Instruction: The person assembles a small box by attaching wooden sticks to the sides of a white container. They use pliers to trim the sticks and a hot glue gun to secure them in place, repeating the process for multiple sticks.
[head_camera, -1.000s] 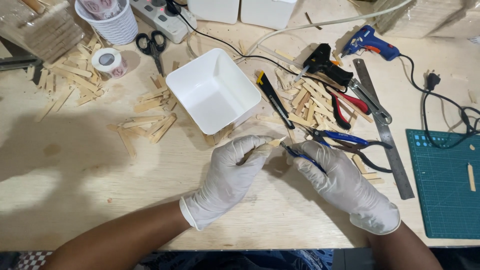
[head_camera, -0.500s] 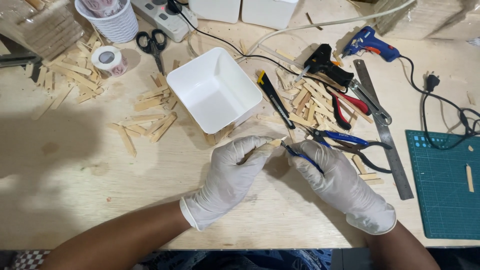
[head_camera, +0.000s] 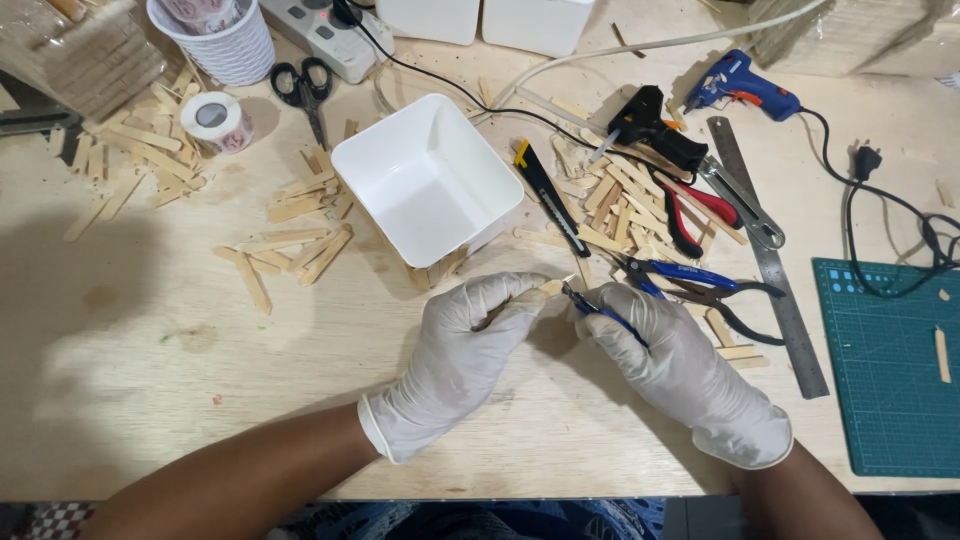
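Cluttered wooden bench (head_camera: 150, 400). Left hand (head_camera: 455, 360) pinching a mostly hidden wooden stick (head_camera: 551, 287); right hand (head_camera: 680, 370) closed around blue-handled cutters (head_camera: 598, 310), tip barely visible.

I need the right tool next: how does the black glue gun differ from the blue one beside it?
The black glue gun is the bulkier of the two and lies among the scattered wooden sticks, while the blue glue gun looks slimmer and lies on bare table farther back. The black one is black all over; the blue one has an orange trigger. Both lie on their sides, untouched by either hand.
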